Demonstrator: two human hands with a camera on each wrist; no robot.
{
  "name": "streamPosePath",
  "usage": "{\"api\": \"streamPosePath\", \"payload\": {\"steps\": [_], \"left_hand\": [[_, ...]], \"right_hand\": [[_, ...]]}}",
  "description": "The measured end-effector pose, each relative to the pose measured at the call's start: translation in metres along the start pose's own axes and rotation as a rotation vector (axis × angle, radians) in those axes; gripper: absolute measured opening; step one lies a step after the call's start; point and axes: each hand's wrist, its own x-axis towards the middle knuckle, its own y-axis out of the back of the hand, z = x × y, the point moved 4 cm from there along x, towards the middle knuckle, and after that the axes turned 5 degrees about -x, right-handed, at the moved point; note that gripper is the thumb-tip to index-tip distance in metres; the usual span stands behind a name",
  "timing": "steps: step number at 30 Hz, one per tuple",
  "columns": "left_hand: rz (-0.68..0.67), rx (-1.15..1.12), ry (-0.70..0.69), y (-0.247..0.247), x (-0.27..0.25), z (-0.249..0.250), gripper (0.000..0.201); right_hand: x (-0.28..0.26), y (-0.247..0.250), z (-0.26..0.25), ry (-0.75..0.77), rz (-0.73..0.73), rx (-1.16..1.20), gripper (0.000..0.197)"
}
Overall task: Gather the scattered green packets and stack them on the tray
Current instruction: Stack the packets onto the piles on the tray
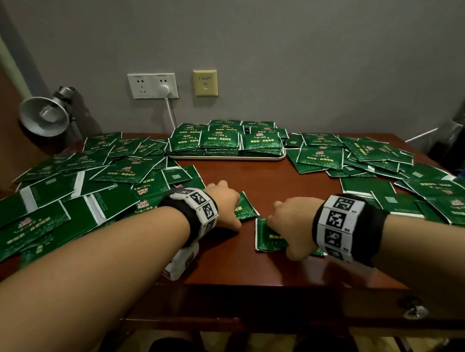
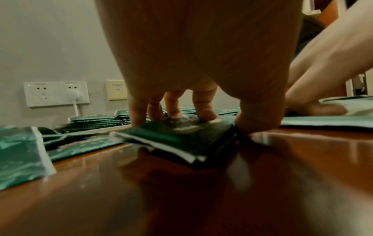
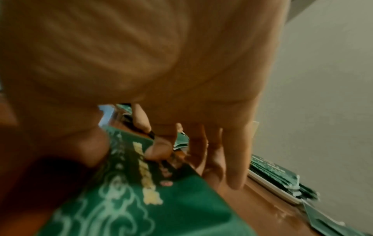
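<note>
Two piles of scattered green packets lie on the table, one on the left [image 1: 77, 190] and one on the right [image 1: 388, 161]. At the back centre a white tray [image 1: 230, 160] holds several neat stacks of packets [image 1: 223, 141]. My left hand [image 1: 224, 202] is arched over a small stack of green packets [image 1: 246, 209]. In the left wrist view its thumb [image 2: 258, 121] grips one edge of the stack [image 2: 175, 138] and its fingers curl onto the top. My right hand [image 1: 283, 224] pinches another green packet [image 1: 269, 237] flat on the table, thumb at its edge and index fingertip [image 3: 159, 151] on top of the packet [image 3: 145, 199].
Bare dark-red table [image 1: 294, 177] lies between my hands and the tray. A silver desk lamp [image 1: 45, 116] stands at the back left. A wall socket [image 1: 152, 85] carries a white plug whose cable drops behind the tray. The table's front edge runs just under my wrists.
</note>
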Motion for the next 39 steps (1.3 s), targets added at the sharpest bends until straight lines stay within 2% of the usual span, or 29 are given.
{"api": "streamPosePath", "payload": {"steps": [8,12,16,20,26,28,34,39], "left_hand": [[0.014,0.043,-0.048,0.002,0.003,-0.011,0.036],[0.026,0.080,-0.025,0.000,0.007,-0.017,0.036],[0.046,0.076,-0.020,0.002,0.011,-0.024,0.052],[0.108,0.080,-0.021,0.012,0.014,-0.034,0.071],[0.222,-0.087,0.049,0.043,0.022,-0.069,0.059],[0.231,-0.107,0.053,0.053,0.029,-0.082,0.053],[0.320,-0.089,0.088,0.093,0.057,-0.127,0.053],[0.295,-0.110,0.094,0.118,0.105,-0.166,0.052]], "right_hand": [[0.000,-0.001,0.009,-0.040,0.040,0.075,0.044],[0.003,0.002,0.020,-0.065,0.064,0.091,0.040],[0.005,0.003,0.031,-0.107,0.112,0.148,0.040],[0.010,0.000,0.033,-0.102,0.135,0.151,0.051],[0.021,0.003,0.038,-0.123,0.119,0.077,0.057],[0.025,0.007,0.039,-0.113,0.111,0.025,0.059],[0.058,0.017,0.048,-0.054,0.074,-0.157,0.068],[0.099,0.046,0.080,-0.012,0.165,-0.023,0.054]]}}
